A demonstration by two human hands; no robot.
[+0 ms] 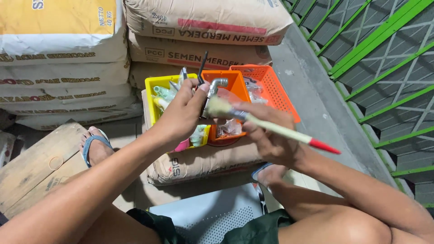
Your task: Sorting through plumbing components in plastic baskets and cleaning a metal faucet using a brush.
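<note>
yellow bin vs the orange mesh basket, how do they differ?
The yellow bin has solid walls; the orange mesh basket has perforated walls. The yellow bin sits left, partly behind the left hand; the orange mesh basket sits right, beyond the right hand. Both rest on a cement sack.

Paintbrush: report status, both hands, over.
Right hand grips paintbrush, bristles on the metal tap. Left hand holds the tap above the orange basket. Nothing between them.
</note>
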